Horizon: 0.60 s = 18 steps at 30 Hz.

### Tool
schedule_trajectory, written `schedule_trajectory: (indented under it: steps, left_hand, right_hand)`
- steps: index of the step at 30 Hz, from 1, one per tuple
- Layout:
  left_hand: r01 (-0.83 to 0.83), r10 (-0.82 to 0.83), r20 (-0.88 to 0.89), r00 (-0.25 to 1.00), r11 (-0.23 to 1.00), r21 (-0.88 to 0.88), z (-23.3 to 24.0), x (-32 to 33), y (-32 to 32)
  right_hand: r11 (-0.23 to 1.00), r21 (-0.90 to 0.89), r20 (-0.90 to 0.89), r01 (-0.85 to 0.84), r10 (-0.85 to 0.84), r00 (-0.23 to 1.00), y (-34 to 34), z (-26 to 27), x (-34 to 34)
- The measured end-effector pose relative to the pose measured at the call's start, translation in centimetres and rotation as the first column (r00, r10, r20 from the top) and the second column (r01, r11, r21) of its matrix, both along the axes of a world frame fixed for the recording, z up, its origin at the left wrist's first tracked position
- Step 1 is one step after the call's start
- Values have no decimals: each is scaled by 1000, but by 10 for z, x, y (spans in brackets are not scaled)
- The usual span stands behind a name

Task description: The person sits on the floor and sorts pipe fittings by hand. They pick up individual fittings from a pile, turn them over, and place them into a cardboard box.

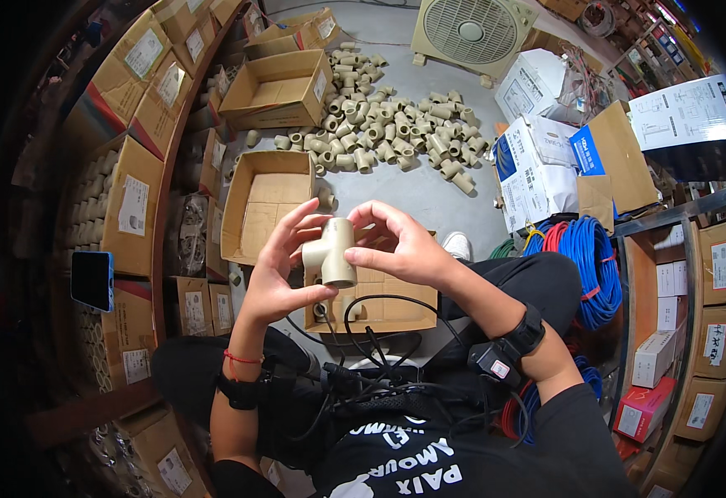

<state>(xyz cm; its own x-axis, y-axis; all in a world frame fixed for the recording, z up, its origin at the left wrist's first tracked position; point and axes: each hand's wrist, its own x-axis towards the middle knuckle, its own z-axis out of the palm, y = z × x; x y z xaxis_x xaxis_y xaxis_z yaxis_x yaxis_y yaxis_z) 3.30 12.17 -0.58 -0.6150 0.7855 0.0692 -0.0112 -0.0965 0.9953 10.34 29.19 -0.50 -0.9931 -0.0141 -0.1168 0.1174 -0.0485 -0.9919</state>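
A beige plastic pipe tee (340, 255) is held up in front of me, its straight run upright and its branch turned to the left. My left hand (279, 267) spans it, with the thumb at the lower end and the fingers up by the top. From the right, my right hand (403, 246) grips the same tee, thumb against its side and fingertips partly hidden behind. Below my hands lies an open cardboard box (409, 319) with a few fittings (353, 307) showing inside. Another shallow cardboard box (263, 215) stands just beyond my left hand.
A large heap of beige fittings (394, 127) covers the grey floor ahead, beside another open box (275, 93). A box fan (470, 31) stands behind. Shelved cartons (131, 199) and a phone (92, 280) flank the left; blue cable coils (596, 280) lie right. Black cables (372, 339) cross my lap.
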Motion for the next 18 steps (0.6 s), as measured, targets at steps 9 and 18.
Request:
schedule_trajectory:
  steps: [9, 18]
  left_hand:
    - [-3, 3, -18, 1000, 1000, 2, 0, -1, -1]
    - [-32, 30, -80, 996, 999, -23, 0, -3, -2]
  right_hand:
    - [999, 11, -9, -34, 34, 999, 0, -2, -1]
    - [992, 74, 13, -100, 99, 995, -1, 0, 2]
